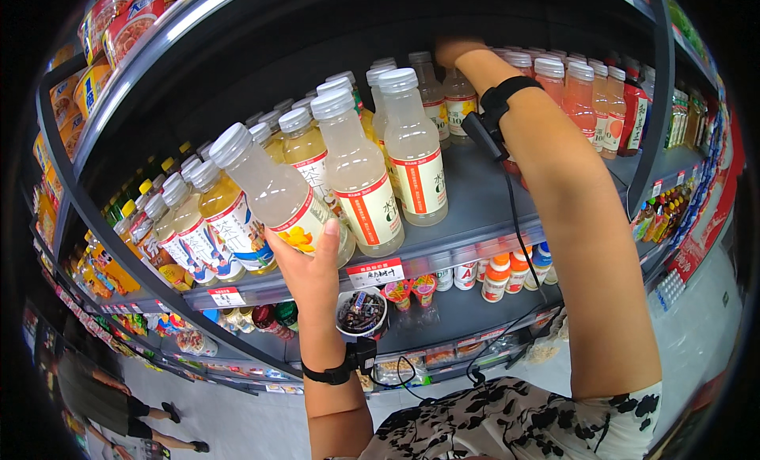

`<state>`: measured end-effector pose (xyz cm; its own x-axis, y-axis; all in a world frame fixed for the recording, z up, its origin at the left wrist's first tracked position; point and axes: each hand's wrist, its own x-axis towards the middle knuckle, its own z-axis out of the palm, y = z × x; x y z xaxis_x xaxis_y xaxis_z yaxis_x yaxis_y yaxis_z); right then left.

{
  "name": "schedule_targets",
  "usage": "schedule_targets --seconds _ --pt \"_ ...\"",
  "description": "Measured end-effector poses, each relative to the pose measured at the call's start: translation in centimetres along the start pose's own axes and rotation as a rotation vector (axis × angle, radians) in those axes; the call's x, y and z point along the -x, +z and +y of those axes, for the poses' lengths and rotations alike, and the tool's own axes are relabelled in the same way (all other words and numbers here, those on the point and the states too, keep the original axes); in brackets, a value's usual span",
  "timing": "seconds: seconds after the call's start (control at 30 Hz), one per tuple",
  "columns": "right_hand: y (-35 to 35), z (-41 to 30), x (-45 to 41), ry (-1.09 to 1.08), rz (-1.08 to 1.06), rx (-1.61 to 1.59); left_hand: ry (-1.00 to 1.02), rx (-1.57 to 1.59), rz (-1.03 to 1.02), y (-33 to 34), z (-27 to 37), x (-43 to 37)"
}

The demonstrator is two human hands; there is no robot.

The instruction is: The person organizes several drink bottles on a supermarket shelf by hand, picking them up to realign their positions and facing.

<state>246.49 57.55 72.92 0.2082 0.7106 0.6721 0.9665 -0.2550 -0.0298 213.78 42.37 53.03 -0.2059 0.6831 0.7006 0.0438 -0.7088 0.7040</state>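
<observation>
My left hand (312, 267) grips a clear plastic drink bottle (276, 190) with a white cap, cloudy liquid and a yellow fruit on its label. The bottle tilts to the left at the shelf's front edge. Just right of it, two similar bottles stand upright, a nearer one (362, 181) and another (417, 157). My right hand (460, 49) reaches deep over the shelf, above bottles with yellow fruit labels (460, 106). Its fingers are blurred and lost in the dark, so its hold cannot be seen. Both wrists wear black straps with small devices and cables.
Tea bottles (234, 222) crowd the shelf (475, 187) on the left; pink drink bottles (579, 98) stand at right. A dark upright post (653, 104) bounds the right side. Below are a tub of wrapped sweets (362, 311) and small bottles (496, 276). A person (101, 394) stands at lower left.
</observation>
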Motion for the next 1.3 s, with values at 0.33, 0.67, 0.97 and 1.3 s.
schedule_targets --seconds 0.33,0.67,0.97,1.3 --pt "-2.8 -5.2 2.5 -0.228 -0.288 -0.072 0.040 -0.040 0.022 -0.7 -0.2 0.1" --pt "-2.6 -2.6 2.1 -0.114 -0.214 -0.133 0.048 -0.022 0.015 -0.8 -0.7 0.2" --pt "-3.3 -1.0 3.7 -0.008 -0.208 -0.049 0.039 -0.019 0.049 -0.4 -0.8 0.4" --pt "-5.4 -0.6 5.9 -0.062 -0.104 0.188 0.049 -0.069 0.045 -0.1 -0.5 0.6"
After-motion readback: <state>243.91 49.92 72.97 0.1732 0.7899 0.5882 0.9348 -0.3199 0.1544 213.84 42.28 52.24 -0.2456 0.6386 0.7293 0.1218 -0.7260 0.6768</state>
